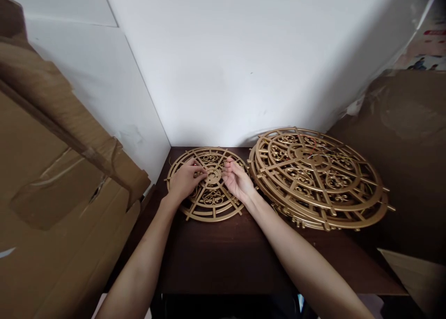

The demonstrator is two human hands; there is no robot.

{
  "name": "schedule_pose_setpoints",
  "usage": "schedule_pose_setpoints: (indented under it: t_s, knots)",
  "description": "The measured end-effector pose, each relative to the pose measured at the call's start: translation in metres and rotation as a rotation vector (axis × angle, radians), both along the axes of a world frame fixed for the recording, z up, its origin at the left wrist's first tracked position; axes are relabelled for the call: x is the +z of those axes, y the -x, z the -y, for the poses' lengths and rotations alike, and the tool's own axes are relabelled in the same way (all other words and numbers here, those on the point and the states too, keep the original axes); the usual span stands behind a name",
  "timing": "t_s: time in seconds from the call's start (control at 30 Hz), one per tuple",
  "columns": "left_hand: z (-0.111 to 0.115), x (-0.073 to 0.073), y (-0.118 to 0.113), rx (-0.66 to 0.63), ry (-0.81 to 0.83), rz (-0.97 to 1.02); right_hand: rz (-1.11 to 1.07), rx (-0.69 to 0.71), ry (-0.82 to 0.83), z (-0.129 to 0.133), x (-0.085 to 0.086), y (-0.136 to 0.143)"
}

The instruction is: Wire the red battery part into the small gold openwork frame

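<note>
A round gold openwork frame [213, 199] with scrollwork and spokes lies flat on the dark brown table. Over its left half is my left hand [188, 177], thumb and fingertips pinched together close to the central ring. My right hand [237, 177] is above the right half, palm partly turned up, its thumb and fingers also drawn into a pinch. Whatever either pinch holds is too small or hidden to make out. Thin wires show at the frame's edges.
Right of my right hand stands a tilted stack of larger gold round frames [313, 175], with thin yellow and red wires on top. Cardboard [52, 170] rises on the left, and more brown cardboard [407, 161] on the right. A white wall [237, 68] closes off the table's [223, 258] back.
</note>
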State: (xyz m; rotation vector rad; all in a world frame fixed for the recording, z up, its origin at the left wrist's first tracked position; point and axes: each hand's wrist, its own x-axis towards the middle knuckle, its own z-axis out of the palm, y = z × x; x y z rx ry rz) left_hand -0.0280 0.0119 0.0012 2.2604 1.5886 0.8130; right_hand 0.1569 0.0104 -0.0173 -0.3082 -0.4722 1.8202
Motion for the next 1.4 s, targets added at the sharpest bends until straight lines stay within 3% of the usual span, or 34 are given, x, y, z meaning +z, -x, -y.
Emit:
schedule_pose_setpoints:
  t_s: [0.23, 0.5, 0.73, 1.0, 1.13, 1.4]
  knots:
    - [0.0, -0.001, 0.001, 0.073, -0.094, -0.013, 0.159, -0.004, -0.049, 0.004, -0.002, 0.004]
    - [0.001, 0.01, -0.003, 0.02, -0.083, 0.35, 0.398, -0.032, -0.098, 0.009, 0.003, 0.009]
    - [0.011, 0.021, -0.016, -0.11, 0.074, 0.48, 0.749, -0.213, -0.32, 0.013, -0.003, 0.018]
    - [0.011, 0.02, -0.018, -0.076, 0.083, 0.562, 1.046, -0.362, -0.557, 0.017, 0.0, 0.015]
    - [0.011, 0.02, -0.018, -0.077, 0.078, 0.541, 1.106, -0.411, -0.643, 0.019, 0.002, 0.015]
    - [0.012, 0.021, -0.02, -0.091, 0.085, 0.561, 1.132, -0.436, -0.652, 0.018, 0.0, 0.014]
